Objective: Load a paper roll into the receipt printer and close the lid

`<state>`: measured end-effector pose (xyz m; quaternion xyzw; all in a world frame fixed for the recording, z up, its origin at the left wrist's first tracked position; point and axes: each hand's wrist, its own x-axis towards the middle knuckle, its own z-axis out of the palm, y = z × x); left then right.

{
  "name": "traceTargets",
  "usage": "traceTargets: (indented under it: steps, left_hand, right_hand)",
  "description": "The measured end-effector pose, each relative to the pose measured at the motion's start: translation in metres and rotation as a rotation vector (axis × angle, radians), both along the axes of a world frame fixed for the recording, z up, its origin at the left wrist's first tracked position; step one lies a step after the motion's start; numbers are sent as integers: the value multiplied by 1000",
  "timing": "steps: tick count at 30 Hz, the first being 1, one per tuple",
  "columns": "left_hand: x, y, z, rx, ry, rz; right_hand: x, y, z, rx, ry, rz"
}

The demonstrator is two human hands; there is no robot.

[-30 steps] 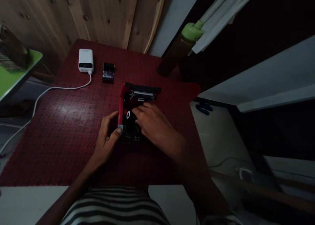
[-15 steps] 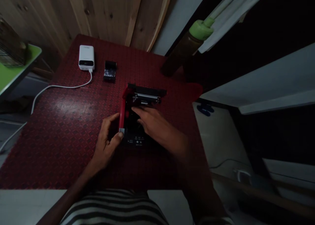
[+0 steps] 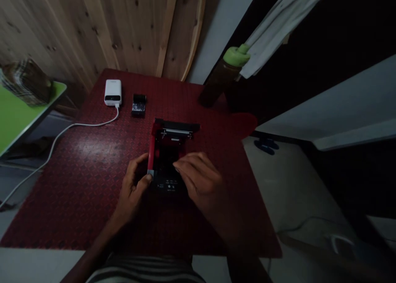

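In the head view, the device (image 3: 163, 187) is being flanked by both hands near the middle of the bench (image 3: 99, 184). Its black lid (image 3: 182, 126) is being held raised along the far edge, crossed by a thin silvery bar. Red is being shown on the left wall, black on the near panel with small white markings; the inside is being hidden by shadow. The grey corner piece (image 3: 150, 172) is being touched by the left hand (image 3: 133, 188), its fingers spread along the red wall. The right hand's (image 3: 201, 178) fingers are being held bunched over the right side; whether anything is being gripped cannot be told.
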<state>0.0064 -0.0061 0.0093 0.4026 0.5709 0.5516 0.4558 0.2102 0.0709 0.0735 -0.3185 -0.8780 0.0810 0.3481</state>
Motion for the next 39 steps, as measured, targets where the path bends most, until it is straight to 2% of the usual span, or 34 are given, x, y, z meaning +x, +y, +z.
traceTargets:
  steps: [4, 8, 11, 14, 16, 20, 25, 30, 39]
  left_hand:
    - [3, 12, 13, -1, -37, 62]
    - [2, 59, 38, 134, 108, 207]
    - [1, 98, 53, 163, 89, 205]
    - [0, 115, 57, 151, 16, 198]
    - [-1, 108, 54, 141, 8, 194]
    - [3, 75, 42, 90, -48, 203]
    - [8, 45, 21, -55, -181, 203]
    - [7, 34, 9, -124, -235, 99]
    - [6, 34, 14, -89, -189, 61]
  right_hand:
    - [-1, -14, -7, 144, 80, -109]
    - [-3, -31, -17, 222, 71, -135]
    - [-6, -39, -25, 259, 54, -149]
    - [-8, -41, -31, 276, 46, -183]
    - [-7, -42, -32, 267, 32, -186]
    - [-6, -45, -32, 274, 14, -217]
    - [-6, -44, -31, 237, 25, -257]
    - [-5, -41, -35, 178, 69, -216]
    - [-6, -43, -31, 103, 28, -217]
